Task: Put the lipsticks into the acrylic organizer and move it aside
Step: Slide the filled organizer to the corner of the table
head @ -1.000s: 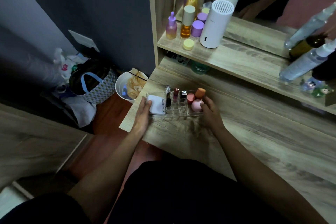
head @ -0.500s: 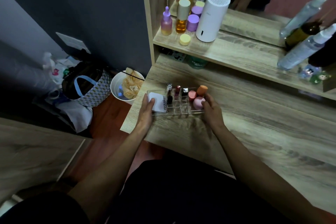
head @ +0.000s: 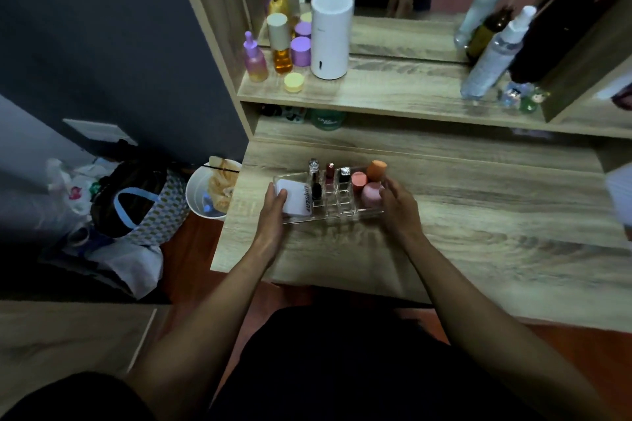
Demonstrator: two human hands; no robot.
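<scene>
A clear acrylic organizer (head: 337, 212) rests on the wooden dressing table (head: 478, 222), near its left end. Three lipsticks stand upright in its small slots: a clear-capped one (head: 314, 173), a dark red one (head: 329, 174) and a black one with a silver top (head: 344, 175). A white compact (head: 295, 200) lies in its left section, and pink and orange sponges (head: 371, 181) fill the right. My left hand (head: 272, 212) grips the organizer's left end. My right hand (head: 398, 208) holds its right end, fingers curled at the edge.
A shelf (head: 393, 92) above the table carries a white cylinder (head: 331, 34), purple and amber bottles (head: 280, 51) and spray bottles (head: 492, 55), with a mirror behind. A white bin (head: 201, 195) and a bag (head: 136, 202) sit on the floor left of the table.
Both hands stay on the organizer's ends. The organizer has shifted slightly away from the table's left front corner, and the camera has tilted a little.
</scene>
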